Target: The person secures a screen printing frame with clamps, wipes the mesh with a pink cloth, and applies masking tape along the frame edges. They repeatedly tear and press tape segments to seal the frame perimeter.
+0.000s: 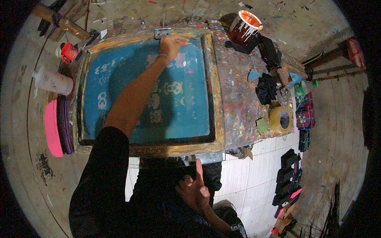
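Observation:
A wooden-framed blue screen (186, 115) with white panda-like designs lies on the paint-stained table. My left hand (172, 47) reaches over it to the upper right, near a metal clamp (162, 33), fingers pinched on something too small to make out. Below the frame's front edge, my right hand (193, 188) has its index finger stretched up to a clear sheet (210, 158) and the other fingers loosely bent, holding nothing visible. My left forearm and its shadow cover part of the screen.
On the right stand a paint bucket (243, 31), black cloth (266, 89), a tape roll (279, 121) and bundled stacks (304, 113). On the left are a red mug (69, 52), a whitish container (57, 81) and a pink-topped stack (53, 127). Black pieces (287, 174) lie lower right.

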### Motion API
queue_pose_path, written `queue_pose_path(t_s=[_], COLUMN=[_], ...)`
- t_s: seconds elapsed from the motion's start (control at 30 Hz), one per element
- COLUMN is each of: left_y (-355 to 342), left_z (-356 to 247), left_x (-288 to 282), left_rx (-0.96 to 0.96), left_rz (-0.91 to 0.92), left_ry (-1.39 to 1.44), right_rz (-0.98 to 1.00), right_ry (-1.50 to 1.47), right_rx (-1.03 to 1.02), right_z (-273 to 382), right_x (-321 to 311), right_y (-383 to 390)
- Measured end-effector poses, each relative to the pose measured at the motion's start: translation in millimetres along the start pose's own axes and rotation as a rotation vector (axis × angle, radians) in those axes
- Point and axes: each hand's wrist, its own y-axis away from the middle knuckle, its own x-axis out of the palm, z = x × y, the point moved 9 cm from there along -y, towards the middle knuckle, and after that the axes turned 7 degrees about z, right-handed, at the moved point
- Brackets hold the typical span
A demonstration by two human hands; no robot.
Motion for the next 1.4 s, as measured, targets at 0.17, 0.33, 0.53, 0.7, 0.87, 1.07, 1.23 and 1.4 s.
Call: queue_pose_path(t_s=[0.17, 0.33, 0.53, 0.7, 0.87, 1.07, 1.23, 1.4], left_y=[1.2, 1.4, 1.4, 1.1, -0.8, 2.7, 2.9, 3.4], left_z=[-1.3, -3.0, -3.4, -4.0, 1.6, -10.0, -6.1, 1.9], left_x=[1.0, 1.6, 4.7, 5.7, 8.4, 2.6, 8.5, 7.5], left_rx=[-0.03, -0.044, -0.057, -0.059, 0.002, 0.025, -0.03, 0.025], left_rz=[0.016, 0.001, 0.018, 0.022, 0.007, -0.015, 0.043, 0.024], left_ry=[-0.013, -0.098, -0.063, -0.06, -0.033, -0.086, -0.162, -0.255], right_rz=[-0.012, -0.01, -0.003, 0.025, -0.039, -0.083, -0.112, 0.021], right_ry=[0.03, 0.017, -0.012, -0.016, -0.002, 0.07, 0.04, 0.052], right_rx=[-0.002, -0.007, -0.006, -0.006, -0.023, -0.037, -0.054, -0.072], right_z=[1.0, 0.7, -0.9, -1.1, 1.0, 0.1, 1.6, 4.7], right_x=[-8.9, -5.7, -5.2, -5.3, -8.0, -36.1, -31.7, -19.2], right_y=[2.5, 3.0, 2.2, 3.8, 7.9, 22.3, 22.4, 7.6])
